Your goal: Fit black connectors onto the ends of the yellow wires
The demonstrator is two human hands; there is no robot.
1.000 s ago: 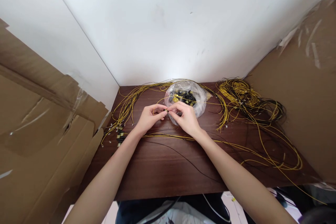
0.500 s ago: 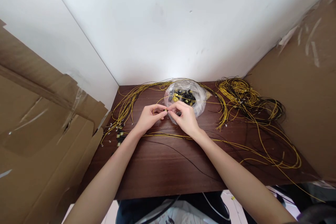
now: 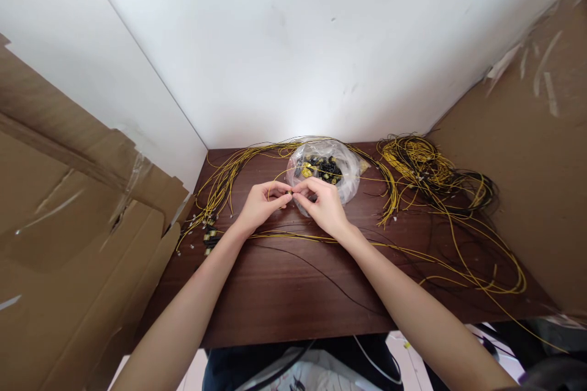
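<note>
Over the middle of the table, my left hand (image 3: 266,203) and my right hand (image 3: 321,203) meet at their fingertips. Between them is a small dark and yellow piece (image 3: 290,193), mostly covered by the fingers. Both thumbs and forefingers are pinched on it. A yellow wire runs by my left fingers. Just behind my right hand sits a clear plastic bag (image 3: 351,180), open at the top, with black and yellow connectors (image 3: 328,168) inside.
Yellow and black wires (image 3: 229,177) curve along the back left, beside several connectors (image 3: 210,238). A tangled wire coil (image 3: 417,162) lies at the right. Cardboard (image 3: 114,220) flanks the brown table (image 3: 284,311); a white wall stands behind.
</note>
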